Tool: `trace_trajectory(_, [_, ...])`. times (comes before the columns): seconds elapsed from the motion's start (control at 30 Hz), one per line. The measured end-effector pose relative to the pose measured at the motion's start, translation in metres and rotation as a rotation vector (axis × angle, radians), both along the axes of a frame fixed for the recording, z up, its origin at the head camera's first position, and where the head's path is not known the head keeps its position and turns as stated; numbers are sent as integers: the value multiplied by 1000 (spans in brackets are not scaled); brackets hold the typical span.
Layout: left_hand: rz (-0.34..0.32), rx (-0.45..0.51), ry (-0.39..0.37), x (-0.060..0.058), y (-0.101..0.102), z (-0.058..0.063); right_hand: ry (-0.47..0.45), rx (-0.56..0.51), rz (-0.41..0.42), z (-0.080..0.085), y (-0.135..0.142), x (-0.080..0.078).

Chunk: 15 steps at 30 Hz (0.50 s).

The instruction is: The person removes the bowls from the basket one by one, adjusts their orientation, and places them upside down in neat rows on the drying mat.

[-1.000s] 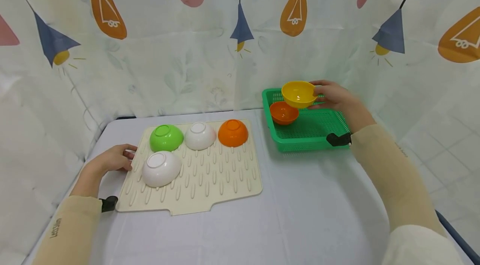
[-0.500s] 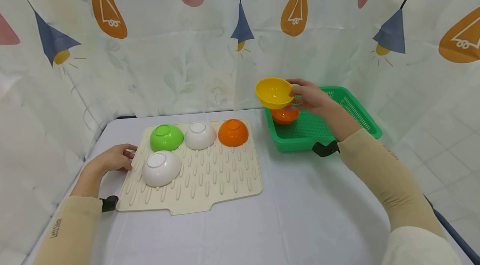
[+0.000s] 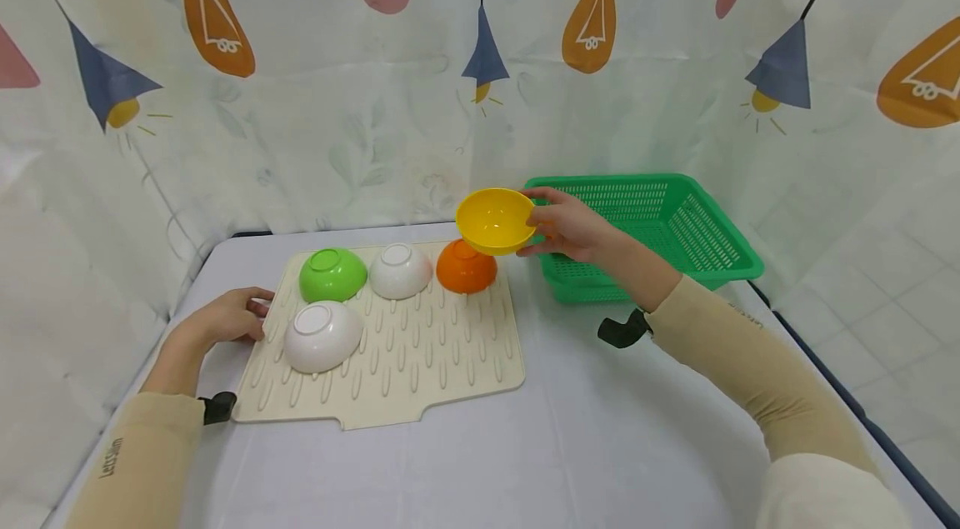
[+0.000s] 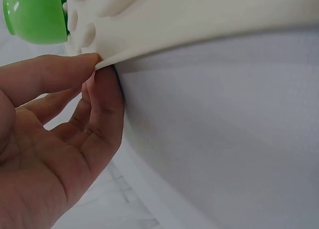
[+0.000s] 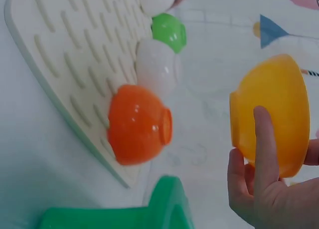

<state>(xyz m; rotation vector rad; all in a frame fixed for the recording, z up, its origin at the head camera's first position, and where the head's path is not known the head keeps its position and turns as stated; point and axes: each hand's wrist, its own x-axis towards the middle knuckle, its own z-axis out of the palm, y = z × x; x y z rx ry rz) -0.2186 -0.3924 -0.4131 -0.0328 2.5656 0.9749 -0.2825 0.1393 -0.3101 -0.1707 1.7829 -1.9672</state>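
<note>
My right hand (image 3: 566, 227) holds a yellow bowl (image 3: 489, 222) by its right side, with the opening up. The bowl is raised at the back of the cream ridged drying mat (image 3: 427, 350) and overlaps an upturned orange bowl (image 3: 468, 276) in the head view. In the right wrist view, the yellow bowl (image 5: 279, 114) is apart from the orange one, with fingers spread along its wall. At the mat's left edge, my left hand (image 3: 228, 316) pinches the rim; the left wrist view shows the thumb (image 4: 60, 74) above it and fingers below.
Upside down on the mat stand a green bowl (image 3: 333, 276), a white bowl (image 3: 401, 271) and a second white bowl (image 3: 322, 337) in front. A green perforated basket (image 3: 723, 221) sits at the back right, partly behind my right arm. A patterned curtain (image 3: 420, 121) hangs behind the table.
My right hand has carried the yellow bowl leftward from over the basket to the mat's back right, lowering it lately. The orange bowl in the basket is now hidden. My left hand stays put.
</note>
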Motion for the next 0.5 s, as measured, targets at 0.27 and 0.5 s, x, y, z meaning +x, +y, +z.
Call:
trace_trajectory(0.27, [-7,-23,16,1,3,1,-6,15,66,-16,-20,14])
trace_trajectory(0.5, [-37,-78,47,0,6,3,-60,28,83,-30,-36,27])
